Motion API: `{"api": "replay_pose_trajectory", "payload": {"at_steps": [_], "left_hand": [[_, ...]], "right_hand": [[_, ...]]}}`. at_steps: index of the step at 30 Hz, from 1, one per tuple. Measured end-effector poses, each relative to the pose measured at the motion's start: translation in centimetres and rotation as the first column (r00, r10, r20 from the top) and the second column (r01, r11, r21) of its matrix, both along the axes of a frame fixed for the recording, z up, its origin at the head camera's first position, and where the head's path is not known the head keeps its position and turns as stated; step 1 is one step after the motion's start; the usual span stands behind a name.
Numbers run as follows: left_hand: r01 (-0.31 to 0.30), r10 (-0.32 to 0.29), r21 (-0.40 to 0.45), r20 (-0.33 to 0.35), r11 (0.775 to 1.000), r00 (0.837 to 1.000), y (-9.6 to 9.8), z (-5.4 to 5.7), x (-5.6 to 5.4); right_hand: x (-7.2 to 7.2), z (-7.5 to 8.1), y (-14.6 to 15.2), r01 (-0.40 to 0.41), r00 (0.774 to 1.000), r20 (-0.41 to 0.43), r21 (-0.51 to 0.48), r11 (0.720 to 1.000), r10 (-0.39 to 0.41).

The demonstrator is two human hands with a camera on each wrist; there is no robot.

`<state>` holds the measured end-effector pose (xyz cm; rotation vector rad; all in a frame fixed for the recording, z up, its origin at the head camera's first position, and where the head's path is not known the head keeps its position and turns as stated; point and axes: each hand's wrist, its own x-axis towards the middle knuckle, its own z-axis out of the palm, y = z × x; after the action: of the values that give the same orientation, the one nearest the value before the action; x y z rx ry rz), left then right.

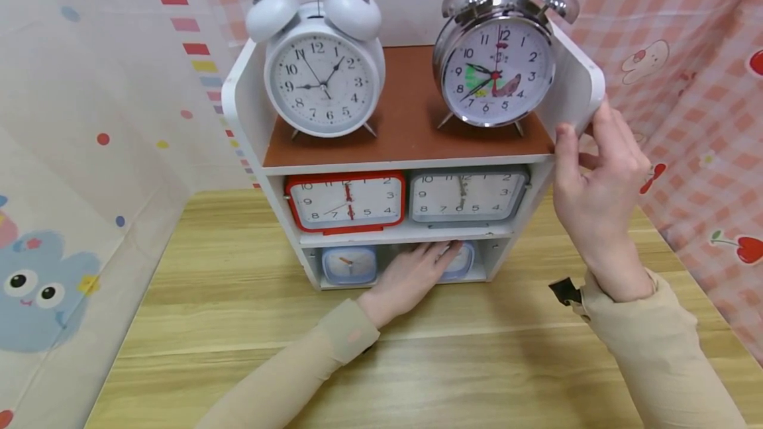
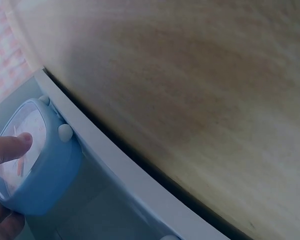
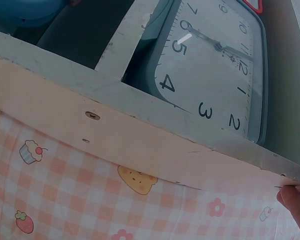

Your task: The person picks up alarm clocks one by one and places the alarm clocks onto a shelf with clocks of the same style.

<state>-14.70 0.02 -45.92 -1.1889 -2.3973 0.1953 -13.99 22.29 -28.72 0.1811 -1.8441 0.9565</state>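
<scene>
A white shelf unit stands on the table with clocks on its levels. My left hand reaches into the bottom level and holds the right-hand small blue clock. In the left wrist view, the thumb lies over the face of that blue clock and other fingers curl at its far side. My right hand grips the front edge of the shelf's right side panel, thumb on the inner side. The right wrist view shows only part of that hand at the panel edge.
A white twin-bell clock and a silver twin-bell clock stand on the brown top level. Red and grey rectangular clocks fill the middle. Another blue clock sits bottom left. Patterned curtains surround the wooden table.
</scene>
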Motion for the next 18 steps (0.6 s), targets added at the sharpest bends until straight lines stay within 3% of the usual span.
{"api": "replay_pose_trajectory", "payload": {"at_steps": [18], "left_hand": [[-0.017,0.017,-0.005,-0.026,1.0,1.0,0.37,-0.29,-0.02]], "right_hand": [[0.04,-0.07,-0.03,0.009,1.0,0.004,0.013,1.0,-0.009]]}}
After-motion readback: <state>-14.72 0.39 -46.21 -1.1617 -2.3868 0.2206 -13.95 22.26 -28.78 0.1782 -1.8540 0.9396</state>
